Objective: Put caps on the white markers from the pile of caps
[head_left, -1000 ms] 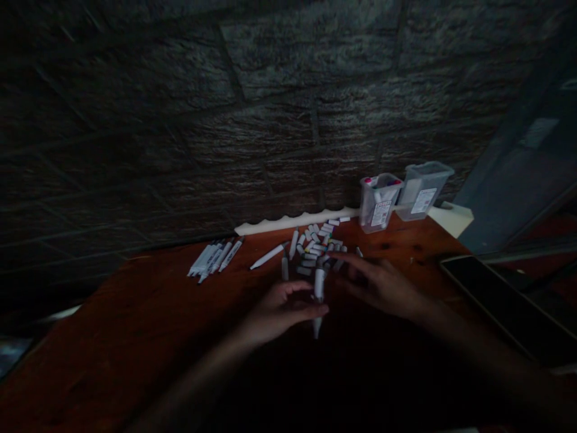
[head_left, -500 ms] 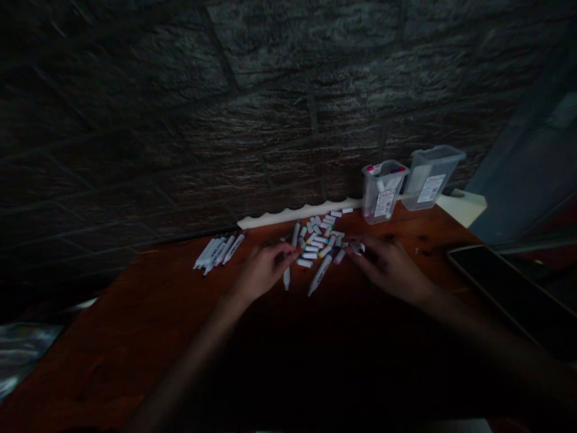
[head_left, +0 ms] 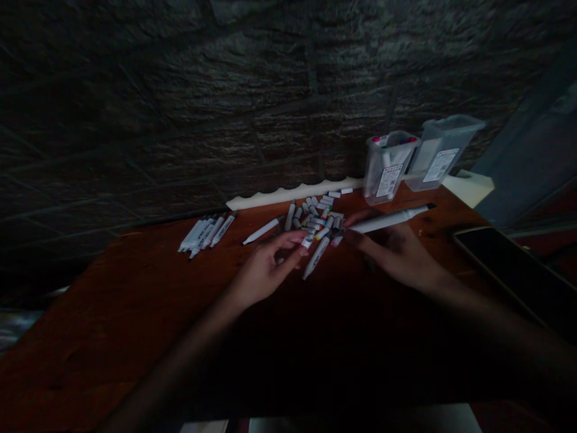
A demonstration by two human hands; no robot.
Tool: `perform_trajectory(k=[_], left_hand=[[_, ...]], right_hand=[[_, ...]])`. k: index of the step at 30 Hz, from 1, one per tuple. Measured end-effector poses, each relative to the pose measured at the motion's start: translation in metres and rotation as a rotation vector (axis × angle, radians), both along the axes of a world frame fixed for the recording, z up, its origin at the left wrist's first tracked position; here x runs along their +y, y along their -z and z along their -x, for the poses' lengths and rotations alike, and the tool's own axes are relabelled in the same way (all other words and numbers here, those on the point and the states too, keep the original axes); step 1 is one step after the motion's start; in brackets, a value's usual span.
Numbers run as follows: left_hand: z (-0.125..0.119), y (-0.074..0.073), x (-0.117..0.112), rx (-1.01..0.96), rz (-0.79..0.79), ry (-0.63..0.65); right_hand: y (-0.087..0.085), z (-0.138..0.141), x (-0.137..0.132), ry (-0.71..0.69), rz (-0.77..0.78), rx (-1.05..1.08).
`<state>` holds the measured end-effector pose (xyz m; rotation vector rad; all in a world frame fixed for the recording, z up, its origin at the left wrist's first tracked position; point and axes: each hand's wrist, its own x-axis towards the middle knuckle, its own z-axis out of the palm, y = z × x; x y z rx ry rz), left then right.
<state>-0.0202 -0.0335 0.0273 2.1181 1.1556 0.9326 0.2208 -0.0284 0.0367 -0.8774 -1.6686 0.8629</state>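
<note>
Between the fingertips of my left hand (head_left: 268,267) is a small white marker cap (head_left: 308,239). My right hand (head_left: 392,246) grips an uncapped white marker (head_left: 387,220) with a dark tip pointing right. A pile of loose marker caps (head_left: 325,224), white with coloured ends, lies on the wooden table just beyond and between both hands. One marker (head_left: 316,257) lies slanted in front of the pile, and another marker (head_left: 262,230) rests to its left. Farther left several markers (head_left: 207,236) lie side by side in a group.
Against the stone wall stand a clear plastic box (head_left: 390,174) with some markers inside and a second clear box (head_left: 444,156). A wavy white strip (head_left: 288,194) runs along the table's back edge. A dark phone-like slab (head_left: 509,264) lies at the right.
My left hand has taken hold of a cap, and a marker that lay by it now lies farther left. The marker in my right hand has turned lengthwise to view. The view has shifted slightly.
</note>
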Motion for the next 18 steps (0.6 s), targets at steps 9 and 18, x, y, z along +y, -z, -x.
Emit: perform_trajectory(k=[9, 18], left_hand=[[-0.017, -0.004, -0.011, -0.263, 0.145, -0.085], [-0.020, -0.002, -0.014, -0.229, 0.086, -0.083]], right_hand=[[-0.009, 0.009, -0.015, 0.011, -0.011, 0.035], [-0.006, 0.006, -0.022, -0.100, -0.148, -0.141]])
